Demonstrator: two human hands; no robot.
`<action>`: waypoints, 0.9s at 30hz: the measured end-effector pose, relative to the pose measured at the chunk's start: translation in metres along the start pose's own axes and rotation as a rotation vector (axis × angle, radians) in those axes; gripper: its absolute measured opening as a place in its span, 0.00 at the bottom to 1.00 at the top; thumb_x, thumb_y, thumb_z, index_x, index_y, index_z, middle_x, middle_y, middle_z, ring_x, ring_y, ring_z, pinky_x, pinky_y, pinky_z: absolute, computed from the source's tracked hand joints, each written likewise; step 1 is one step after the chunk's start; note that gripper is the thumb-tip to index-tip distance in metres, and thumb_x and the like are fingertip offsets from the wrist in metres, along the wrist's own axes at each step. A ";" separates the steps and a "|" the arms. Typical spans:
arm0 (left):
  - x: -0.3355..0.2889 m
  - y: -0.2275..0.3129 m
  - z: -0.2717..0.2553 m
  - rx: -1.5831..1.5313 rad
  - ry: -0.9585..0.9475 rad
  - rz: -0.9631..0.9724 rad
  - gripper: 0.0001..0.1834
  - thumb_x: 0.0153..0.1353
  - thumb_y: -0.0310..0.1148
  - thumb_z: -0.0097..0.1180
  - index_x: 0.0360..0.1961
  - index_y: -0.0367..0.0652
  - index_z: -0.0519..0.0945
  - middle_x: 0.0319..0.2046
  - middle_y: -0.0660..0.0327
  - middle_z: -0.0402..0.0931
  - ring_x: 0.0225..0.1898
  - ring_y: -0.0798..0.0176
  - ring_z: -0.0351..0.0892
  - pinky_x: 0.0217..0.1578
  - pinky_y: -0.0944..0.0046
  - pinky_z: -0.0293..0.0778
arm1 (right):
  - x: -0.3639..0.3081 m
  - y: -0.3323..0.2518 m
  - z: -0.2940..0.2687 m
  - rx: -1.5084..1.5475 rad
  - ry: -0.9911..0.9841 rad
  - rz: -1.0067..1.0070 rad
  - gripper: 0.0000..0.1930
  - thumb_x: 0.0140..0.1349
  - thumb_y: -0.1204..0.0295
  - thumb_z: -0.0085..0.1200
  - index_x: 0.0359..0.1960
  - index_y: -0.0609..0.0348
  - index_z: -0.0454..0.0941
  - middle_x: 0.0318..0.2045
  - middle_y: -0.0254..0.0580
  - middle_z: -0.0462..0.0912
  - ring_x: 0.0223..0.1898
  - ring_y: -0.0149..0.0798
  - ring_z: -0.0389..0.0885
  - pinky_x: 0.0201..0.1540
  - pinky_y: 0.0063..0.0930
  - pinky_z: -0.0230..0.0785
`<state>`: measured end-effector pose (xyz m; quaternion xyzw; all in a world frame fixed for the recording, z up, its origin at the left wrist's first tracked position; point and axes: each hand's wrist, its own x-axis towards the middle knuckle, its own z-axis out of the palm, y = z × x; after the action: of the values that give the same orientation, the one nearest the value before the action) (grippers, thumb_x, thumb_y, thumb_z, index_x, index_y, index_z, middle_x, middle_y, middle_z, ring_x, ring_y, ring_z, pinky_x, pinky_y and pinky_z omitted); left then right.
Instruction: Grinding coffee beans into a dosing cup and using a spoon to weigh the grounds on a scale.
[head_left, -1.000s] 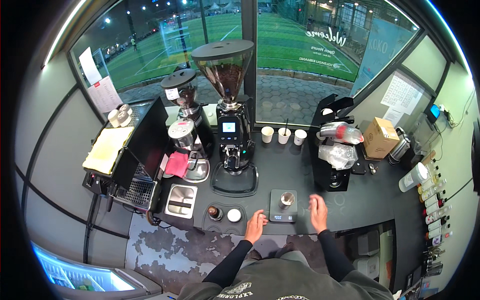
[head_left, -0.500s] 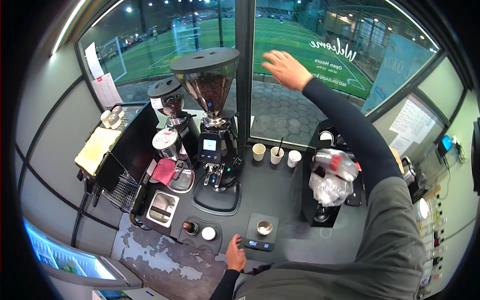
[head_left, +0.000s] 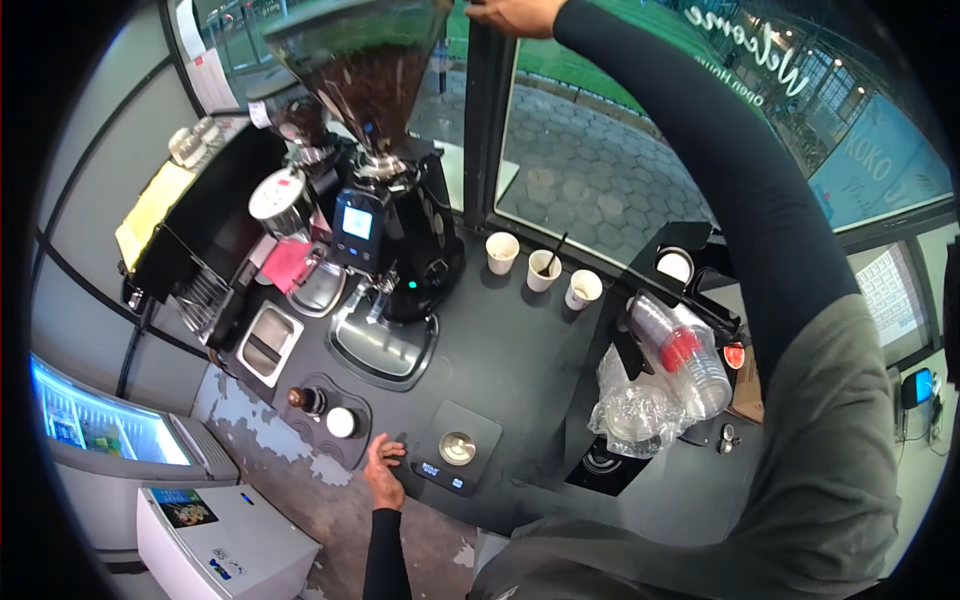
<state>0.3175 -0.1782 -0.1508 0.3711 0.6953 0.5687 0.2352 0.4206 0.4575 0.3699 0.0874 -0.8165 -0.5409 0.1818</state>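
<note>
My left hand [head_left: 384, 472] hovers by the left edge of a black digital scale [head_left: 482, 428], its fingers apart and holding nothing. A small round metal cup [head_left: 458, 448] stands on the scale. At the top edge of the picture, my right hand [head_left: 517, 16] reaches out with fingers extended, partly cut off. It is just right of the bean-filled hopper [head_left: 372, 85] of the large coffee grinder [head_left: 405, 225]; whether it touches the hopper I cannot tell. Left of my left hand, a brown-handled tamper [head_left: 306, 400] and a white-topped round tool [head_left: 342, 422] rest on a dark mat.
Three paper cups [head_left: 502, 253] line the window side, the middle one with a dark stirrer. Bagged plastic cups [head_left: 680, 360] lie on the black stand at right. A smaller grinder [head_left: 300, 130], a pink cloth [head_left: 287, 264] and a metal bin [head_left: 270, 345] stand left.
My right hand has moved left toward the large hopper. My left hand stays beside the scale with its fingers apart. The whole view has shifted and turned.
</note>
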 end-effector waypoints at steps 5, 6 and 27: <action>-0.032 0.006 0.022 0.013 0.316 0.063 0.40 0.80 0.62 0.31 0.67 0.34 0.70 0.61 0.47 0.75 0.61 0.54 0.76 0.60 0.55 0.72 | 0.002 -0.009 0.022 -0.093 -0.070 0.003 0.10 0.62 0.62 0.53 0.33 0.45 0.87 0.39 0.36 0.81 0.51 0.40 0.76 0.73 0.50 0.55; -0.041 0.008 0.033 0.025 0.322 0.068 0.40 0.80 0.62 0.31 0.67 0.34 0.70 0.61 0.47 0.75 0.61 0.54 0.76 0.60 0.55 0.72 | 0.005 -0.011 0.024 -0.096 -0.058 0.010 0.10 0.62 0.62 0.53 0.33 0.45 0.87 0.39 0.36 0.81 0.51 0.40 0.76 0.73 0.50 0.55; -0.102 -0.016 0.088 0.080 0.740 -0.441 0.37 0.83 0.53 0.29 0.78 0.31 0.54 0.78 0.40 0.54 0.78 0.44 0.54 0.76 0.53 0.52 | 0.039 -0.043 0.006 -0.035 -0.223 0.372 0.14 0.70 0.58 0.52 0.32 0.38 0.90 0.36 0.27 0.84 0.49 0.36 0.76 0.50 0.34 0.63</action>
<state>0.4415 -0.2050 -0.1966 -0.0063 0.8170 0.5721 0.0713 0.3805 0.4324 0.3364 -0.1284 -0.8240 -0.5185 0.1888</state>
